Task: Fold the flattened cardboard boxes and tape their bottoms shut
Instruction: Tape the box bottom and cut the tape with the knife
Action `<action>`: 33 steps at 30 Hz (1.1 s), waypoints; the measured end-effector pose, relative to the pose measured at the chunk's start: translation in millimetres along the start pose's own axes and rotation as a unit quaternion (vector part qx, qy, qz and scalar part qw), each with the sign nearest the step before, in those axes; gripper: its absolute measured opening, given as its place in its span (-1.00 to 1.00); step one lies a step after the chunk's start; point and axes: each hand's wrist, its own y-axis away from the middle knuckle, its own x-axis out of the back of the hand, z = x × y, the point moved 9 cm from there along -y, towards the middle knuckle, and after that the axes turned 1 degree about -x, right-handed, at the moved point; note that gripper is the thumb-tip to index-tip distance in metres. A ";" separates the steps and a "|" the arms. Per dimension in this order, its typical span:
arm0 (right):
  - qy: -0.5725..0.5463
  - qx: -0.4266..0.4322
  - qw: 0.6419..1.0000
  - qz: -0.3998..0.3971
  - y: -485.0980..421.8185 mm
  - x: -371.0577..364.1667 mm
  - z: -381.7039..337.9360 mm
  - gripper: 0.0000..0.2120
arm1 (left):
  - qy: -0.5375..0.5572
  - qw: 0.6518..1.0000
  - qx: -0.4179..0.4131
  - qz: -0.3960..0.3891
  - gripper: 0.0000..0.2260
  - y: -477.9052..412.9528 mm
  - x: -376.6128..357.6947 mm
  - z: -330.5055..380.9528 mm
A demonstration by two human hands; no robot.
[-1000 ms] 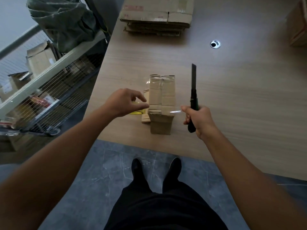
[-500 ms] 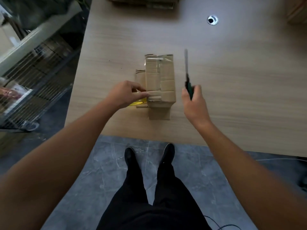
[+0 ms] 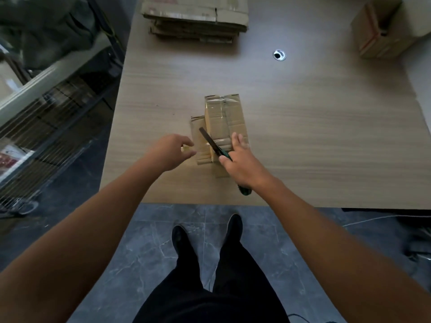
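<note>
A small folded cardboard box (image 3: 229,117) stands near the table's front edge, with clear tape along its upturned bottom. My right hand (image 3: 242,163) holds a green-handled utility knife (image 3: 213,144); its dark blade slants up and left across the tape at the box's near end. My left hand (image 3: 171,150), fingers curled, is just left of the box, over the tape roll (image 3: 185,149), which is almost wholly hidden. Whether that hand grips the roll cannot be told.
A stack of flattened cardboard boxes (image 3: 196,17) lies at the table's far edge. An open cardboard box (image 3: 382,31) sits at the far right. A metal cable grommet (image 3: 279,54) is set in the wooden table (image 3: 326,136). A wire rack (image 3: 46,117) stands left.
My right hand swung the knife from upright beside the box to slanting across its taped near end. My left hand stayed by the box's left side.
</note>
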 end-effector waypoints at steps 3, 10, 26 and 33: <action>-0.004 -0.003 1.000 -0.029 2.2 -0.5 -3.7 -0.54 | 0.006 1.000 0.016 -0.002 -0.85 -10.0 1.0 -5.7; 0.128 -0.033 0.990 -0.054 0.1 -11.2 -2.8 -0.50 | 0.000 0.997 -0.024 0.071 -0.89 13.2 7.7 9.2; -0.095 0.052 0.991 0.077 -28.4 -113.9 -72.1 -0.75 | -0.157 0.984 0.025 0.086 -0.80 97.0 -35.7 -159.5; 0.082 0.024 0.990 0.116 -83.6 -151.6 -81.7 -0.53 | -0.187 0.951 -0.021 0.247 -0.87 109.9 -45.0 -161.0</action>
